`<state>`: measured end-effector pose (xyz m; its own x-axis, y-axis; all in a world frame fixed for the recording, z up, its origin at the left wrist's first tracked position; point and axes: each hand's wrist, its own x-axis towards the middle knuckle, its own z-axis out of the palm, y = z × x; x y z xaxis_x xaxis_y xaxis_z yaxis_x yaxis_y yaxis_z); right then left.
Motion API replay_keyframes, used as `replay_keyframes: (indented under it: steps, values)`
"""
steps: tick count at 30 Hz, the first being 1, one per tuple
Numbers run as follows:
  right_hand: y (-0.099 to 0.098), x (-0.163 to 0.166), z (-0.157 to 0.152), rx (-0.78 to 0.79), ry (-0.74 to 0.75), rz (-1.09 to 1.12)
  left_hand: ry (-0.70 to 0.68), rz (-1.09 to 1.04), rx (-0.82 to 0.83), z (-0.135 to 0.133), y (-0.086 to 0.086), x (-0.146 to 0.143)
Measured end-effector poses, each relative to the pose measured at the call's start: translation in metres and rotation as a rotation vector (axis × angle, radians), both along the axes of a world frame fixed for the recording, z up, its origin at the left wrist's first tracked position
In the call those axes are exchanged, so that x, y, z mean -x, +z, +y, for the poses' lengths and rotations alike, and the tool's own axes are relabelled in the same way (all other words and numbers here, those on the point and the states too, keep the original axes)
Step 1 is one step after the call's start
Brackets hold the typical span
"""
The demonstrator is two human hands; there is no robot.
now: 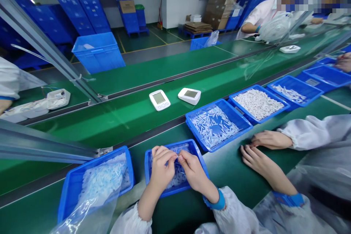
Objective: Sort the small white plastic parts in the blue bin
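Observation:
My left hand [161, 170] and my right hand [194, 171] meet over a small blue tray [148, 161] of little white plastic pieces at the near edge of the green bench. The fingertips of both hands pinch together on a small white piece [178, 157] between them. Both hands are closed; a blue wristband [216, 202] circles my right wrist. To the left stands another blue tray [71, 186] with a clear bag of white pieces [101, 184] spilling over its front.
A co-worker's two hands [263, 150] rest on the bench at my right. Three more blue trays of white parts [257, 103] line the bench edge. Two white monitor devices [174, 98] lie on the green conveyor belt. Blue crates stand behind.

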<state>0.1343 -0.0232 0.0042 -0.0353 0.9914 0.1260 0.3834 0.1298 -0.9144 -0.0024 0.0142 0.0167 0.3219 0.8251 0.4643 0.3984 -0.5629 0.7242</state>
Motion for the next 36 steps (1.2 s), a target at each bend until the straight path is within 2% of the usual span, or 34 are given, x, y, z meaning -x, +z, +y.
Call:
replay_keyframes:
  steps: [7, 12, 16, 22, 36]
  values:
    - [-0.008, -0.004, 0.004, 0.159, -0.011, 0.048, -0.106, 0.123, 0.089, 0.003, -0.005, 0.002]
    - [-0.018, -0.007, 0.008, 0.205, -0.021, 0.326, -0.142, 0.116, 0.043, 0.002, -0.006, 0.001]
    - [-0.019, -0.006, 0.009, 0.219, -0.026, 0.467, -0.099, 0.102, -0.041, 0.0, -0.005, 0.0]
    - [-0.014, -0.005, 0.008, 0.199, -0.053, 0.469, -0.029, 0.065, -0.082, -0.001, -0.003, -0.002]
    - [-0.017, -0.003, 0.006, 0.189, -0.044, 0.47, 0.048, -0.02, -0.137, -0.001, -0.004, -0.001]
